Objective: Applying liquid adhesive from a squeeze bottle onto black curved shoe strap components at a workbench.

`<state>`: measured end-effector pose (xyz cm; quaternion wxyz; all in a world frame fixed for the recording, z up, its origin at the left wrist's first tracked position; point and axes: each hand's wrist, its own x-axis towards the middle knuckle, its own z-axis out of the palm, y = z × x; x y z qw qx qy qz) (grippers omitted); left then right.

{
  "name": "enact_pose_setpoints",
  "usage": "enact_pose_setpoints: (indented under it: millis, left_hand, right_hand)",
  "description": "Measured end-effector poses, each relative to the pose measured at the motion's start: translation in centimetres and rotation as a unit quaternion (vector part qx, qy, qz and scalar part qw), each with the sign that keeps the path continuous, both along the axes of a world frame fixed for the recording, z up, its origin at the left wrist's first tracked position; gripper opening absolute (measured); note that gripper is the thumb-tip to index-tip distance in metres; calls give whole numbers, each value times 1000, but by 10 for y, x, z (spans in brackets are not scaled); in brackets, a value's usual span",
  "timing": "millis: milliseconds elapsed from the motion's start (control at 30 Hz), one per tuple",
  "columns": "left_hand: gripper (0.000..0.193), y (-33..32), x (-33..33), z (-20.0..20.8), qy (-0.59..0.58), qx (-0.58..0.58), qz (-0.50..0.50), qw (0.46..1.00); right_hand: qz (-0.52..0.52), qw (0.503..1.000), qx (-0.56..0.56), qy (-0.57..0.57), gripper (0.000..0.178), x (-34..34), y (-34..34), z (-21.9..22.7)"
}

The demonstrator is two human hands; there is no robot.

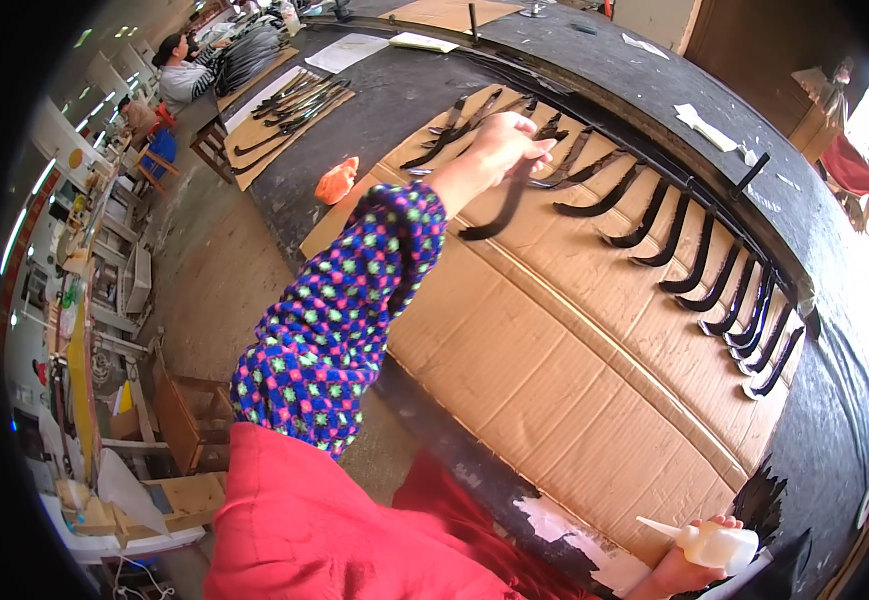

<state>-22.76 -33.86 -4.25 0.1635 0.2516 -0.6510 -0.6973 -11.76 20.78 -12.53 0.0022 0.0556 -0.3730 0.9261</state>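
Observation:
My left hand (502, 150), in a patterned sleeve cuff, is raised over the far left of a cardboard sheet (554, 340). Its fingers are pinched on a dark curved strip (499, 215), whose hooked end hangs toward me. At the lower right, my right hand (689, 578) is wrapped round a small translucent squeeze bottle (722, 548) with a thin pointed nozzle aimed left. A row of black hooked strips (699, 250) lies along the cardboard's far edge. Several more strips (444, 135) lie near my left hand, partly hidden by it.
The cardboard rests on a dark worktable (834, 440) with a raised rail (674, 170). More strips lie on a smaller card (284, 125) at the far left, near an orange crumpled thing (337, 180). A person (186, 80) sits beyond. Wooden stools (189, 410) stand at left.

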Motion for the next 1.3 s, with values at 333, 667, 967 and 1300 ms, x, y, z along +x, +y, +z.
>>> enact_pose_setpoints:
  millis: [333,667,967,1300]
  left_hand:
    - [59,37,-118,-64,-32,-379,-29,924]
    - [41,51,-83,-68,-58,-636,36,769]
    - [17,334,17,-37,111,-395,-267,872]
    - [44,551,27,-67,29,-359,-340,869]
  right_hand:
    - [22,1000,-13,-2,72,2,2,5]
    - [54,988,-142,-11,76,-3,2,5]
    - [46,983,-168,61,79,27,26,25]
    - [-67,961,-183,198,76,90,160,36]
